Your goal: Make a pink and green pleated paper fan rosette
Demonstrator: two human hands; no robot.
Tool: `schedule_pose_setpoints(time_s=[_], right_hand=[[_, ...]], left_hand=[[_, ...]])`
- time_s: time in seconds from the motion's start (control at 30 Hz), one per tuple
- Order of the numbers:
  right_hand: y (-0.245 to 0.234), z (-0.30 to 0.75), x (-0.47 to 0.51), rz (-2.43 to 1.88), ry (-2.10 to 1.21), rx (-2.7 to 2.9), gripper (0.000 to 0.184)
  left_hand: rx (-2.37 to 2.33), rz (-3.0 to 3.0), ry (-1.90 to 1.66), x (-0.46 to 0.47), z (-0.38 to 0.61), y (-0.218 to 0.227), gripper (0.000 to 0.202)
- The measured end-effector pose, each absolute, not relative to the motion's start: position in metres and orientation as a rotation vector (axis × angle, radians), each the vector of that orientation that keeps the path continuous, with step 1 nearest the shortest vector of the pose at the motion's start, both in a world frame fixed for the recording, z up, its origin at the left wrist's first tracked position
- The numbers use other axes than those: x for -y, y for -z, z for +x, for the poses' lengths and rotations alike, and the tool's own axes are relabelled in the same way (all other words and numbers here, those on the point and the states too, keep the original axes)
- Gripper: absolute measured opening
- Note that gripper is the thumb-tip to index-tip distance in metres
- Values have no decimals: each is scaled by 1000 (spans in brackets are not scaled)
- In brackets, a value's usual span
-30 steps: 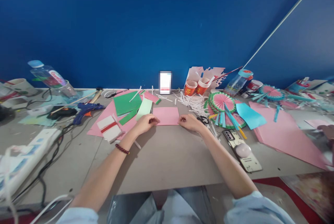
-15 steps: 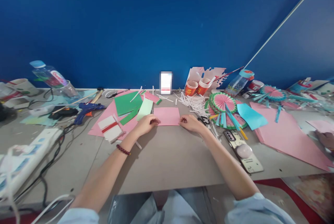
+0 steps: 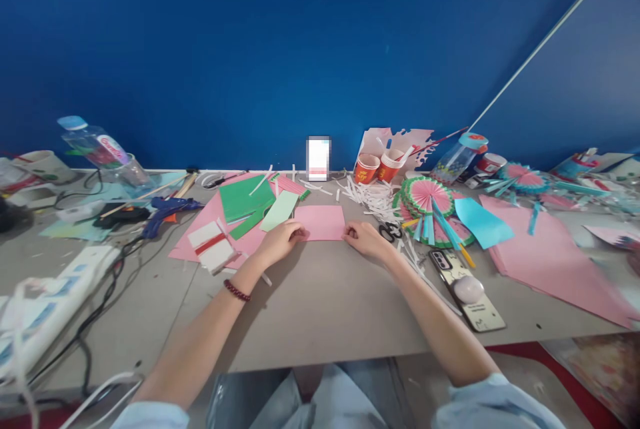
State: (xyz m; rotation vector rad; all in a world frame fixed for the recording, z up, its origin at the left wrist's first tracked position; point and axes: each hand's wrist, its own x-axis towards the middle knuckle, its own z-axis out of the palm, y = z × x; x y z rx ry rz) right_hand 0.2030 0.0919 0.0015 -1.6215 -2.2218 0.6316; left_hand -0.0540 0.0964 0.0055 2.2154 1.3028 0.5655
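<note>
A small pink paper rectangle (image 3: 320, 222) lies flat on the grey table (image 3: 320, 302) in front of me. My left hand (image 3: 280, 239) pinches its near left corner with curled fingers. My right hand (image 3: 363, 237) pinches its near right corner the same way. A beaded bracelet (image 3: 235, 290) sits on my left wrist. Green paper sheets (image 3: 243, 202) and a pale green strip (image 3: 278, 210) lie just left of the pink piece, on a larger pink sheet (image 3: 203, 229).
Scissors (image 3: 389, 231) and white paper shreds (image 3: 370, 194) lie right of my right hand. A phone (image 3: 467, 289), folded paper fans (image 3: 425, 199), red cups (image 3: 376, 167), a blue glue gun (image 3: 165, 210), a power strip (image 3: 50, 295) and a water bottle (image 3: 97, 147) crowd the table.
My hands hold the same pinch on the pink paper. At the far right edge another person's hand has drawn out of view.
</note>
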Motion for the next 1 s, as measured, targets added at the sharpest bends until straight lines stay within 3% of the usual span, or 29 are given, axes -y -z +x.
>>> schedule_pose_setpoints(time_s=[0.57, 1.0], right_hand=[[-8, 197, -78, -1525, -451, 2292, 13], [-19, 162, -49, -1749, 163, 2665, 20]], left_hand=[[-1275, 2570, -449, -86, -53, -14, 22], [-1521, 2882, 65, -48, -22, -24, 28]])
